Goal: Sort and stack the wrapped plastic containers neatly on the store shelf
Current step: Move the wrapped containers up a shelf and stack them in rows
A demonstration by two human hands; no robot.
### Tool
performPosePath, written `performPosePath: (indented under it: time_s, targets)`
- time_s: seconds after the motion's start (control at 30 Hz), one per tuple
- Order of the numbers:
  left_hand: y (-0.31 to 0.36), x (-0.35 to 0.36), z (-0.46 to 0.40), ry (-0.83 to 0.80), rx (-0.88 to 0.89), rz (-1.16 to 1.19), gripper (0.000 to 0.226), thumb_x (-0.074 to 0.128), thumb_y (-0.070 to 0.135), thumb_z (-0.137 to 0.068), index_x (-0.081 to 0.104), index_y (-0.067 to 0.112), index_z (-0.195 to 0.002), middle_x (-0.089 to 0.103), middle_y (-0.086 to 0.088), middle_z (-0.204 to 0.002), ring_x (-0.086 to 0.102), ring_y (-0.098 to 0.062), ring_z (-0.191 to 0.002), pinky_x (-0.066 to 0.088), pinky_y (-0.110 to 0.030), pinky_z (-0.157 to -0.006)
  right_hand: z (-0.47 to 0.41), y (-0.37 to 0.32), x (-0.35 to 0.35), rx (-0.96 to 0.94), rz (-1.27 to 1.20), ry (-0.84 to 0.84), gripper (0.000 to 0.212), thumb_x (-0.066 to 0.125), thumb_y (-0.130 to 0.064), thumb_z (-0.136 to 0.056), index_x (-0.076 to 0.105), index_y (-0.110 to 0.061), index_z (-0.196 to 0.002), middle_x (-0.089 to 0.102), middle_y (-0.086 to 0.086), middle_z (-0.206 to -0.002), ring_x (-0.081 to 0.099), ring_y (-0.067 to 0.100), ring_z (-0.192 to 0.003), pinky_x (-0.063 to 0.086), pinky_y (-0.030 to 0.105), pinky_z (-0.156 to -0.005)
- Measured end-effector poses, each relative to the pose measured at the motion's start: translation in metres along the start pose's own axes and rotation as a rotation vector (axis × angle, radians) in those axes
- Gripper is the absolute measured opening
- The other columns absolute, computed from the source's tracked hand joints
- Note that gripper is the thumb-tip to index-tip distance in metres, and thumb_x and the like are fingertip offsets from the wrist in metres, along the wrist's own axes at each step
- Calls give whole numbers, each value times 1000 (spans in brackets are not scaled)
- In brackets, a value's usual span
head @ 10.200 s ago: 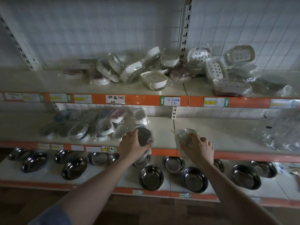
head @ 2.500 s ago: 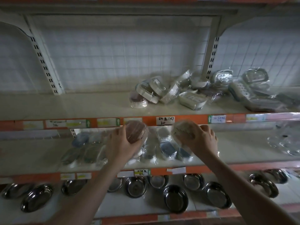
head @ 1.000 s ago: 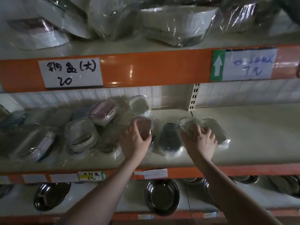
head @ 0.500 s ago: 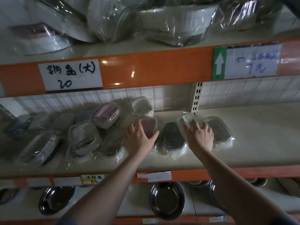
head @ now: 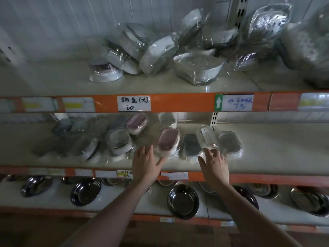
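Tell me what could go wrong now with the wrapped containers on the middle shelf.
1. The clear container stands tilted between its neighbours, and the right hand is near its wrap; a small bump may tip it onto the dark container.
2. The pink container lies close to the front edge of the middle shelf, beside the left hand; a sweep could push it off.
3. The loose pile on the left may slide.

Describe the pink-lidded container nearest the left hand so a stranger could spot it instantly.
Find the middle shelf, under the orange rail. The pink-lidded container lies just beyond the left hand, leftmost in a short row. Its neighbours there are dark or clear.
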State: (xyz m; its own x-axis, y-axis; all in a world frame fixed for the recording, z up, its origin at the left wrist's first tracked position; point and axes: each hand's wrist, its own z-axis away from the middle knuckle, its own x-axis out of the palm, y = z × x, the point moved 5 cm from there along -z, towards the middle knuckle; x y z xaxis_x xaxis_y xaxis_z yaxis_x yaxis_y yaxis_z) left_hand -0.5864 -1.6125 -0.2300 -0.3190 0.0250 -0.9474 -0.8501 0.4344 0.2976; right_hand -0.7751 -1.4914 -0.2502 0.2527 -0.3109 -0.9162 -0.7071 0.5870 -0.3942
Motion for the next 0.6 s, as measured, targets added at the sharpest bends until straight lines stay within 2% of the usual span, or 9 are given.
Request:
performPosePath:
  time_s: [0.1,0.33,0.6]
  targets:
    - [-17,-21,24,21,50,20,58,58,46,-88,49,8,-130,51,-10,-131,43,-28,-123,34,-35,-101,30,-22,-15,-18,9,13,41,47,-35,-95,47,-15,-131,50,13,-124,46,29,-115,35,37,-96]
    - [-74,-86,67,29,112,86,61,57,45,-89,43,10,-138,46,-11,-137,40,-28,-126,33,-35,-103,101,-99,-48,-27,-14,92,37,45,-36,-95,47,-17,-127,47,10,-129,44,27,-118,34,36,-97]
    - [-149,-206,109,148,168,131,48,56,44,-90,51,11,-125,56,-5,-124,50,-25,-114,42,-34,-91,170,-199,-88,-104,-57,217,39,48,-34,-95,47,-17,-130,49,8,-126,46,23,-115,36,33,-98]
